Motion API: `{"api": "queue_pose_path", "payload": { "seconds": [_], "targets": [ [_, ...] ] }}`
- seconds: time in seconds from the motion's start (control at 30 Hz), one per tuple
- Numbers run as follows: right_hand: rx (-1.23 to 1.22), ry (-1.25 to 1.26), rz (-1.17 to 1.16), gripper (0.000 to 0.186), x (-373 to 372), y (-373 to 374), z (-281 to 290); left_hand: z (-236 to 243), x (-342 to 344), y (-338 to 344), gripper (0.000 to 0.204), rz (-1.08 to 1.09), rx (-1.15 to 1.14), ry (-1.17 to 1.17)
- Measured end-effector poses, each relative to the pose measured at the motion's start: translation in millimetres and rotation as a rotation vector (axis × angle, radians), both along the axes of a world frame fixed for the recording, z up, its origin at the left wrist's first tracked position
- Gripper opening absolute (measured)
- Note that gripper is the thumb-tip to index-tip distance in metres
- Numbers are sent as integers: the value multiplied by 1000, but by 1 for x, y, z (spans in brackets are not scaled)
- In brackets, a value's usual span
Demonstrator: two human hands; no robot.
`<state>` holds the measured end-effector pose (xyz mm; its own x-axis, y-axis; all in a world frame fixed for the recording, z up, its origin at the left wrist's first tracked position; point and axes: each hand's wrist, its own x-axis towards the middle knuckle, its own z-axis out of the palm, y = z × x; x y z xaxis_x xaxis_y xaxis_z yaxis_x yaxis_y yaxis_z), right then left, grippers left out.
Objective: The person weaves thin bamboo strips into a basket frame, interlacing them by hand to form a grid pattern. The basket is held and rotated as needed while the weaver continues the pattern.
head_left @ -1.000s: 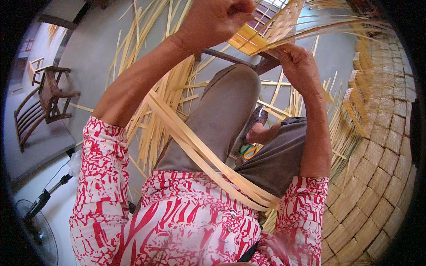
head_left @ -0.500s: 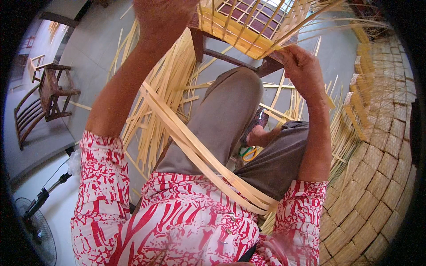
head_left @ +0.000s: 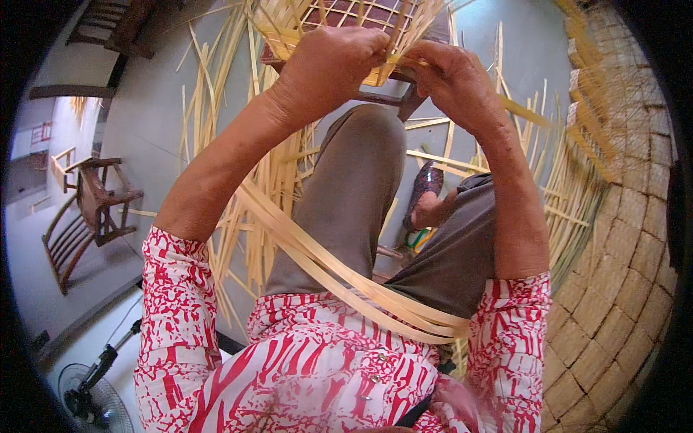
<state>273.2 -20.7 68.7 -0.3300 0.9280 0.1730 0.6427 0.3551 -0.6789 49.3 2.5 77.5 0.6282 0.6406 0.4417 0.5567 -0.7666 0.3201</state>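
At the top of the head view, a half-woven bamboo basket (head_left: pixel 377 75) with an open lattice base rests on a dark wooden stool (head_left: pixel 439 30). My left hand (head_left: pixel 336 66) is closed on the basket's near corner, its fingertips pinching the woven strips. Just to its right, my right hand (head_left: pixel 458 81) grips the same corner, fingers curled and partly hidden. A long flat bamboo strip (head_left: pixel 523 110) sticks out past my right wrist. Across my lap lie several pale bamboo strips (head_left: pixel 346 276), bent in a bundle.
Loose bamboo strips (head_left: pixel 271 209) cover the floor left of my knee, with more strips (head_left: pixel 570 209) to the right. Stacked woven pieces (head_left: pixel 599 267) line the right side. At left stand a wooden chair (head_left: pixel 101 202) and a fan (head_left: pixel 94 397).
My left hand has come down and right to the basket's near corner, beside my right hand. The right hand has moved slightly left. The basket now appears farther left.
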Motion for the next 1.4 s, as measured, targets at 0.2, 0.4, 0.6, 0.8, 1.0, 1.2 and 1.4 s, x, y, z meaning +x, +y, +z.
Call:
{"api": "queue_pose_path", "payload": {
  "seconds": [0.2, 0.4, 0.6, 0.8, 1.0, 1.2, 1.4],
  "targets": [
    [246, -142, 55, 18, -4, -8, -3, 2, -10, 7, 13, -59, -119, 19],
    [381, -255, 48, 14, -8, -7, -3, 3, -17, 4, 14, -104, -168, -33],
    [366, -179, -84, 36, -8, -5, 10, 4, -21, 3, 13, -184, -82, -81],
    [486, -191, 108, 37, -15, 6, 3, 8, -37, 1, 17, -317, -92, -53],
    [598, -195, 247, 33, -17, 7, 22, 20, -57, 7, 17, -335, -10, 55],
    [596, 10, 346, 28, -19, 5, 28, 9, -57, 7, 31, -372, -169, -121],
    [533, -135, 297, 26, -30, 13, 28, 17, -66, 22, 26, -380, -334, -94]
  ]
}}
